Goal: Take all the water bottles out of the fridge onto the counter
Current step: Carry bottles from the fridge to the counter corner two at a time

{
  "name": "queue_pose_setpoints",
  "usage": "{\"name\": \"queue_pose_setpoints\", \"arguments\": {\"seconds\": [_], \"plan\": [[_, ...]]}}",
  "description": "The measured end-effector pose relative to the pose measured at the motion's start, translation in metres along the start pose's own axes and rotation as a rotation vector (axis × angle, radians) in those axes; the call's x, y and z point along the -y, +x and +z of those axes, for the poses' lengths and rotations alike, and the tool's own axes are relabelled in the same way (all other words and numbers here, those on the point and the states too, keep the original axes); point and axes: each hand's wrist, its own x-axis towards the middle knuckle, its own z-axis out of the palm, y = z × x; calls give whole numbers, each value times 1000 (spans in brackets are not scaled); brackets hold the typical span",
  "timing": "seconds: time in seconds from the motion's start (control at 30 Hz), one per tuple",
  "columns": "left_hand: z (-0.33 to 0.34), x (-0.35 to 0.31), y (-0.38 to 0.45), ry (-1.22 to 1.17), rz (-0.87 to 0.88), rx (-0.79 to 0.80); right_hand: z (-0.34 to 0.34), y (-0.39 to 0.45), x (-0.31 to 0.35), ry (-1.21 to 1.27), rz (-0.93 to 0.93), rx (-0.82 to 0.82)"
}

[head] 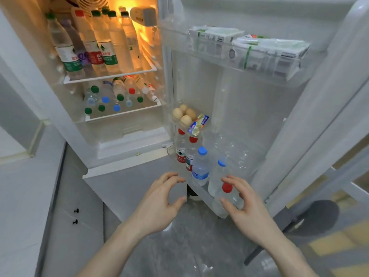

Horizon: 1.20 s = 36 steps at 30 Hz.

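Here the head view looks down into an open fridge [123, 148] with its door [259, 108] swung out to the right. The right hand [247, 204] reaches to the lowest door shelf [201, 193]; its fingers [235, 181] and thumb curve around the neck of a red-capped bottle [227, 191] standing at the near end of that shelf, but whether they already press on it or sit just around it cannot be told. The left hand [159, 200] hangs in front of the closed lower fridge door, fingers loosely curled and spread, holding nothing.

Behind the red-capped bottle on the same door shelf stand two blue-capped bottles [200, 166] and, farther back, two more red-capped ones [182, 150], all upright. Above them a small door shelf holds eggs [184, 114] and a yellow and blue packet [198, 124] lying tilted. The top door shelf carries white cartons [247, 48] with green bands.

Inside the fridge, the upper shelf [109, 75] is packed with tall upright bottles [89, 41] with green and red caps, lit orange from behind. The shelf below it holds many smaller bottles [113, 96], seen mostly from the cap end, green, blue and red.

To the left lies a pale bench [18, 188], with cabinet doors and two dark knobs [75, 215] below it. The floor [179, 246] is grey and mottled.
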Motion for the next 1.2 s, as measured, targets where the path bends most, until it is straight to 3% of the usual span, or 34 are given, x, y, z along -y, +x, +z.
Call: {"name": "queue_pose_setpoints", "arguments": {"seconds": [0.43, 0.73, 1.03, 1.2], "plan": [[30, -31, 104, -49, 239, 220, 12, 4, -26, -90, 197, -37], [52, -29, 146, 200, 353, 362, 32, 33, -31, -279, 238, 28], [56, -35, 149, 287, 313, 239, 28, 46, -53, -245, 177, 24], [66, -35, 132, 235, 219, 136, 21, 61, -67, -247, 106, 110]]}}
